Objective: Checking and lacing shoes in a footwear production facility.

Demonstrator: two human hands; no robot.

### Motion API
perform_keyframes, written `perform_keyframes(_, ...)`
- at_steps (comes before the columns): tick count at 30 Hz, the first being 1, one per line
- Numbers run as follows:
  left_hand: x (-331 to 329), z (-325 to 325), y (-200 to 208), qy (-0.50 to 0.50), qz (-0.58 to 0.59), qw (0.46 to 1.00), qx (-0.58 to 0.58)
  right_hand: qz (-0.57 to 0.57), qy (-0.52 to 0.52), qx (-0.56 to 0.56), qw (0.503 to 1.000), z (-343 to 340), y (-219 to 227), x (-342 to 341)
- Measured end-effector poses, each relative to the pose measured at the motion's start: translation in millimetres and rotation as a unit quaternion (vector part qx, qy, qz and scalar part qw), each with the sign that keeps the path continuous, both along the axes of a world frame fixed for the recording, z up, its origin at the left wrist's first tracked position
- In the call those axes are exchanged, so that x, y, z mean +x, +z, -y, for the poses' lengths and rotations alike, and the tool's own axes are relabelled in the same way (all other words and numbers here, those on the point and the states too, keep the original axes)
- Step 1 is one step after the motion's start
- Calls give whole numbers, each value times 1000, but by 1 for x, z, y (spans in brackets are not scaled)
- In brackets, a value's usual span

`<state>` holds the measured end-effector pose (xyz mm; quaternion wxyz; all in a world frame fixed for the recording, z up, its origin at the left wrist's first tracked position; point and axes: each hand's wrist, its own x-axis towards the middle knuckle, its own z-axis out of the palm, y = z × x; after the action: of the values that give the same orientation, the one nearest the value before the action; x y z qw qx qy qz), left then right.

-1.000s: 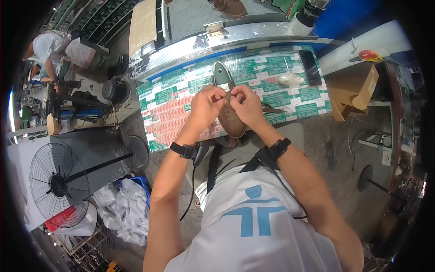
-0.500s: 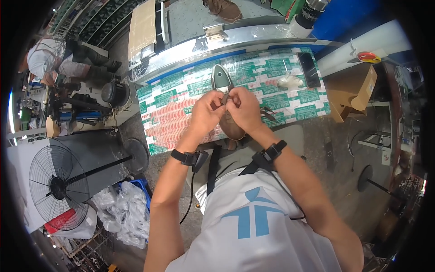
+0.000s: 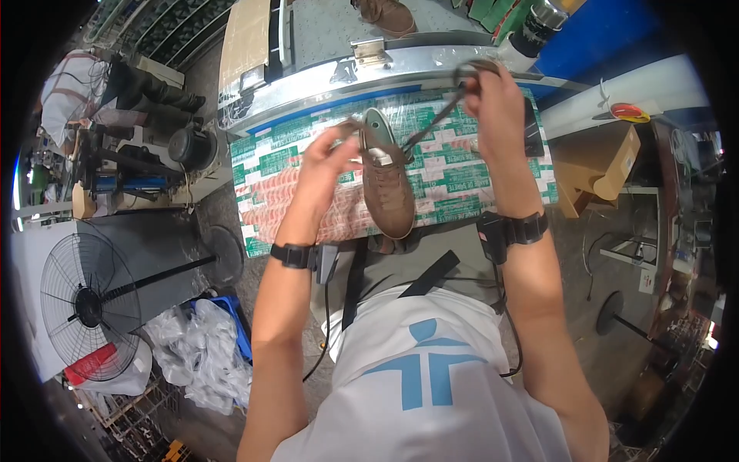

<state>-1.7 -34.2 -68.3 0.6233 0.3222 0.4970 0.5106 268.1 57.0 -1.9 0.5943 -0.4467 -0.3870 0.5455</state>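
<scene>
A brown lace-up shoe [image 3: 389, 202] lies on the table, its toe toward me and its green insole [image 3: 377, 127] showing at the far end. My right hand [image 3: 499, 112] is raised to the right of the shoe, closed on a dark shoelace [image 3: 435, 123]. The lace runs taut and slanting from the shoe's opening up to that hand. Just left of the shoe's opening is my left hand [image 3: 327, 163]. Its fingers are smeared by motion, with a dark streak by the fingertips; whether they hold a lace end is unclear.
Green, white and red printed sheeting [image 3: 308, 196] covers the table. A phone [image 3: 533, 127] lies at its right, partly behind my right arm. Beyond are a metal rail [image 3: 323, 88] and another brown shoe [image 3: 389, 17]. A cardboard box [image 3: 596, 173] stands right, a fan [image 3: 90, 306] left.
My hands were together over the shoe's laces and have drawn apart. The right has swung up and right, pulling a lace out; the left has shifted left. The toe end shows more fully now.
</scene>
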Motion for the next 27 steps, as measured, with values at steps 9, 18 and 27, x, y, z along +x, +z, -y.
perform_keyframes(9,27,-57,81,-209,-196,958,26,102,23,154,983,-27,33,8)
perform_keyframes(18,-74,-168,11,73,-165,970,164,749,75,251,608,39,-148,105)
perform_keyframes(27,-41,-81,-8,-194,-329,924,36,343,128,-31,930,53,-148,118)
